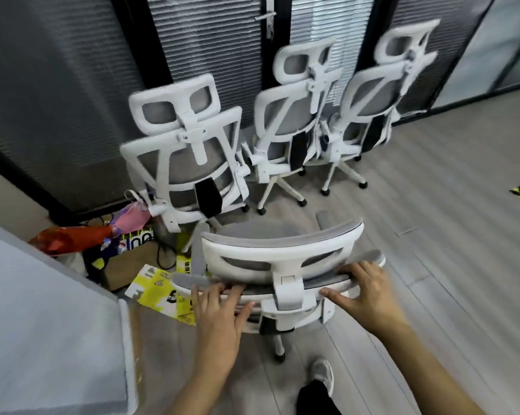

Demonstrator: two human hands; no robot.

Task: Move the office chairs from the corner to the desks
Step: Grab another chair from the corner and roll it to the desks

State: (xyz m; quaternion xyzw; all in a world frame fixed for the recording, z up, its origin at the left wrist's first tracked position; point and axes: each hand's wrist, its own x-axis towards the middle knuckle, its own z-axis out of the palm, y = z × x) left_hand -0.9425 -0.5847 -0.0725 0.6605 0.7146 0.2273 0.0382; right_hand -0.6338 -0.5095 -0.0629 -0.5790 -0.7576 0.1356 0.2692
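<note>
Even, soft indoor light; wide-angle view.
Motion blur smears the frame edges, straight lines bow outward, shadows faint, no harsh glare.

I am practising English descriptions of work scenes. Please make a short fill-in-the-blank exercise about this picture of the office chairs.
1. Both hands, the left hand and the right hand, rest on the nearest chair, so ____ other chairs stand behind it.
2. Those chairs' frames are ____ in colour.
3. The yellow printed sheet lies on the ____.
4. The door handle is above the ____ of those chairs.

Missing words: three; white; floor; middle
</note>
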